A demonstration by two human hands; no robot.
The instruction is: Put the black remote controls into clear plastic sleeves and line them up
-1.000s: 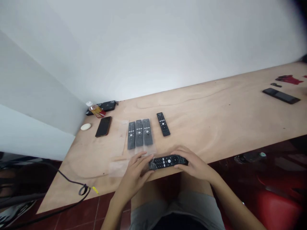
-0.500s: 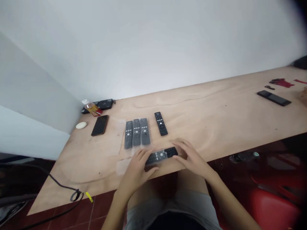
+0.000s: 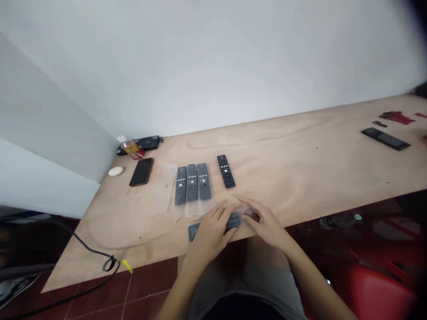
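Note:
A black remote control (image 3: pixel 194 231) lies sideways near the table's front edge, inside a clear plastic sleeve (image 3: pixel 246 210). My left hand (image 3: pixel 212 233) is closed over the middle of it, fingers on the far side and thumb on the near side. At the sleeve's right end, my right hand (image 3: pixel 265 224) pinches the loose plastic between thumb and fingers. Just beyond, three sleeved remotes (image 3: pixel 192 183) lie side by side. A bare black remote (image 3: pixel 226 171) rests to their right.
A flat plastic sleeve (image 3: pixel 163 191) and a dark phone (image 3: pixel 141 172) lie on the left. Behind are a bottle (image 3: pixel 132 149), a black box (image 3: pixel 149 142) and a white round object (image 3: pixel 115 171). Far right, a black device (image 3: pixel 386 138) lies near red gloves (image 3: pixel 398 117). A cable (image 3: pixel 90 249) hangs at the left edge.
The remote has gone further left into its sleeve, so its right end is now covered. My left hand has moved right along it, and my right hand has closed on the plastic.

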